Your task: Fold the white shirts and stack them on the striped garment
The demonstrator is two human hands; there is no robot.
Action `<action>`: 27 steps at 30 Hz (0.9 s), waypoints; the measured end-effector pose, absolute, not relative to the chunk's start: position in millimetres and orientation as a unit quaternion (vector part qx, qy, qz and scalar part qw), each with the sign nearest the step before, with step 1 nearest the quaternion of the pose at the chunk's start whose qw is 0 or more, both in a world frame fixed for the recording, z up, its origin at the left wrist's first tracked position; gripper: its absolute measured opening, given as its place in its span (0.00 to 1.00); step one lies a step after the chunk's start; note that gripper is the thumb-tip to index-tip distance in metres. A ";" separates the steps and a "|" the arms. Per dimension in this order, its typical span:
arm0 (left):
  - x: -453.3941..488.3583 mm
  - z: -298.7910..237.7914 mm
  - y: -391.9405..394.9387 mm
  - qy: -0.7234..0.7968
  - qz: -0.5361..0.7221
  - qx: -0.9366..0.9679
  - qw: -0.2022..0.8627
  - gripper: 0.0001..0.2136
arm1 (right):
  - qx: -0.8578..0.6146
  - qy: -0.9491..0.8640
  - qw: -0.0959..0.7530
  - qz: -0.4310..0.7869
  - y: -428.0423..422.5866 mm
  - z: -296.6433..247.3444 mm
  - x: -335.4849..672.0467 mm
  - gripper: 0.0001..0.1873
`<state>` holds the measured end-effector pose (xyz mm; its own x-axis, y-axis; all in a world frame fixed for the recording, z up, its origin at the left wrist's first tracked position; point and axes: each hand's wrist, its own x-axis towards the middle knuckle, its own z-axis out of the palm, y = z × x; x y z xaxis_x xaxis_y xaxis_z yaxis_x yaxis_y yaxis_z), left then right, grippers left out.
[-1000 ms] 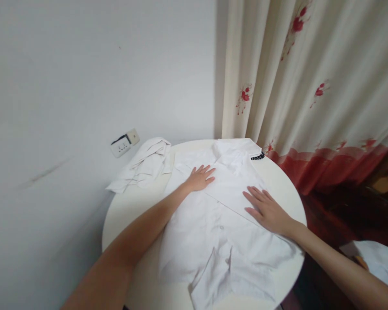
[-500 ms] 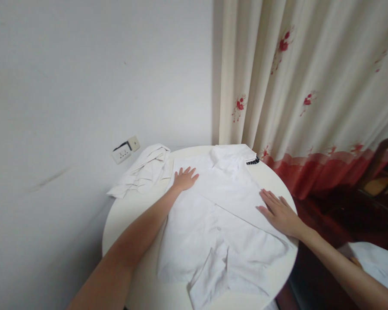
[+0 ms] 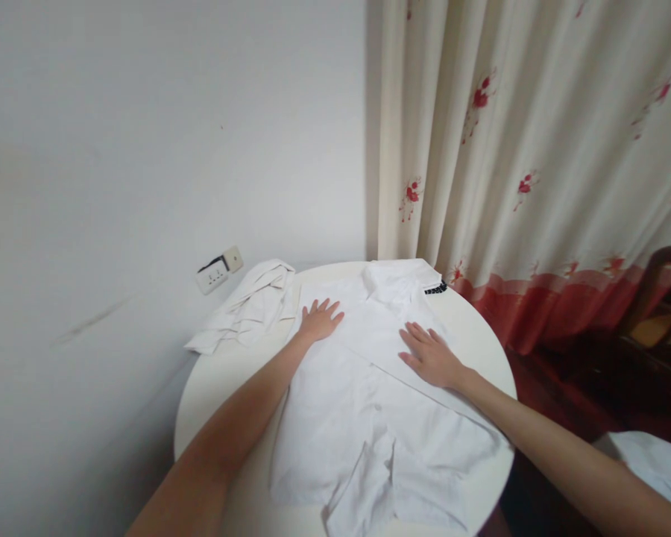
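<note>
Spreading across the middle of the round table (image 3: pixel 212 406), a white shirt (image 3: pixel 329 410) lies beneath both hands. The left hand (image 3: pixel 320 322) rests palm down on it, fingers fanned wide, a little left of the table's middle. The right hand (image 3: pixel 432 358) also lies flat on the shirt, fingers extended and thumb apart, right of the table's middle. A crumpled cloth (image 3: pixel 253 307) sits at the table's far left edge. A curtain (image 3: pixel 508 142) hangs behind the table's far right side.
</note>
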<state>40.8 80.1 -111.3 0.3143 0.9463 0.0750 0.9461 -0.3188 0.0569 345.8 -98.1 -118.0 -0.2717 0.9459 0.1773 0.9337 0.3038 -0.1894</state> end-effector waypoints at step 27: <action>-18.1 -105.6 -45.5 0.453 0.021 0.891 0.029 0.26 | -0.606 -0.787 0.116 0.015 -132.0 -126.6 328.7 0.34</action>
